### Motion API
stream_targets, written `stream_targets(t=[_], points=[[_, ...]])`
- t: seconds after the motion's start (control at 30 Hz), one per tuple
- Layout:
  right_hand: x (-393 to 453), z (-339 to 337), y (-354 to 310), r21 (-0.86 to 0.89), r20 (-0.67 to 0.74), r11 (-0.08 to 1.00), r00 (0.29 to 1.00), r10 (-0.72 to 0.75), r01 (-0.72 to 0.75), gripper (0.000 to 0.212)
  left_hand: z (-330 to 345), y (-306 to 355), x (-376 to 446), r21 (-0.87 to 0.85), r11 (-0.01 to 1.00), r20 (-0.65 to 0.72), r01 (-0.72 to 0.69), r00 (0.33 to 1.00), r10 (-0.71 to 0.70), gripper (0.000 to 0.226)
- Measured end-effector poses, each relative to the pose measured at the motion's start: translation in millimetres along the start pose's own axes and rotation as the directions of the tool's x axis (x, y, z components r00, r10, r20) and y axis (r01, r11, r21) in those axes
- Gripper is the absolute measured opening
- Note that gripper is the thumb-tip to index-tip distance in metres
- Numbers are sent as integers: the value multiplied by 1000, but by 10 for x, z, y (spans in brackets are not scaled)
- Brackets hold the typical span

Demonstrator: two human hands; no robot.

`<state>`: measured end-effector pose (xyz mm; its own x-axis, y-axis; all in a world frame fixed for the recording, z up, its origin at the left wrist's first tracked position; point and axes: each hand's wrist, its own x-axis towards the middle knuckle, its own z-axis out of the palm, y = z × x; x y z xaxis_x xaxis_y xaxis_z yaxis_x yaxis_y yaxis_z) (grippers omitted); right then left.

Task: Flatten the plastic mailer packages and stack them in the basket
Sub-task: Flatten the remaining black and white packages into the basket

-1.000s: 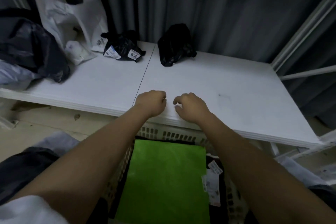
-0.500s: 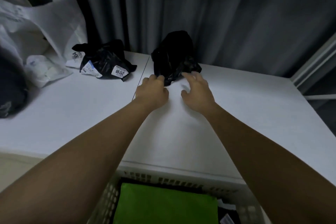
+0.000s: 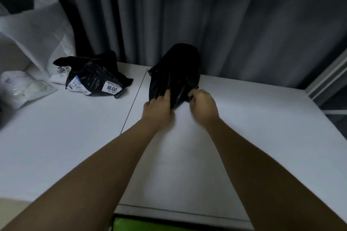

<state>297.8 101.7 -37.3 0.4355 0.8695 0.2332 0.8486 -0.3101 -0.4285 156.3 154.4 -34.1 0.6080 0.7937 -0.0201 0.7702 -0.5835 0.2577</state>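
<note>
Both hands reach across the white tabletop [image 3: 244, 127] to a crumpled black mailer [image 3: 174, 73] standing bunched up at the far edge against the grey curtain [image 3: 225, 15]. The left hand [image 3: 157, 110] grips its near left corner, fingers [image 3: 166, 95] laid over the plastic; the right hand [image 3: 203, 106] pinches the near right edge with curled fingers. A second black mailer [image 3: 93, 78], bearing white labels, 1 reading 2018, lies well apart to the left. Beyond it sit a clear bag of white items [image 3: 20, 88] and a large white bag [image 3: 37, 30]. At the bottom edge, a flat green package [image 3: 150, 225] shows just below the tabletop; whatever holds it is out of view.
</note>
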Motion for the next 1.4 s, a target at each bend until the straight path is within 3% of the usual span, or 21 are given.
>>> stream_targets(t=[0.13,0.33,0.5,0.63,0.73,0.8,0.97,1.07,1.23,1.4], points=[[-469,-208,-29,91,-56,996,998,-16,21,27,-93,69,-348,19,1000,-27,12,1000,-11,42],[-1091,-965,-250,178,-118,983,993,-30,51,14,-607,166,-1026,-91,996,-121,-4,993,-7,23],[-1468,-1473,-623,441,-156,898,984,81,-4,24,-984,296,-1512,-250,966,-190,-71,982,23,24],[-1856,-1837,-773,418,-107,906,994,-27,70,55,-1211,406,-1894,-408,910,-228,-71,973,-26,12],[-2065,-1957,-710,399,-83,915,996,-27,58,72,-1359,494,-2080,-551,834,-222,-40,970,-100,21],[-2169,-2026,-659,460,-116,888,992,43,15,68,-1459,585,-2203,-646,763,-194,-21,971,-138,28],[-2311,-2132,-557,425,-137,904,984,110,-42,22,-1587,790,-2382,-809,588,-106,18,979,-175,31],[-2376,-2136,-523,490,-100,869,986,136,-70,7,-1631,866,-2392,-862,507,-89,17,979,-185,26],[-2373,-2080,-396,542,-107,838,983,150,-69,20,-1622,980,-2318,-933,357,-49,44,967,-249,30],[-2336,-2066,-300,330,-186,944,978,94,-28,19,-1620,1027,-2151,-955,284,-8,89,947,-322,26]])
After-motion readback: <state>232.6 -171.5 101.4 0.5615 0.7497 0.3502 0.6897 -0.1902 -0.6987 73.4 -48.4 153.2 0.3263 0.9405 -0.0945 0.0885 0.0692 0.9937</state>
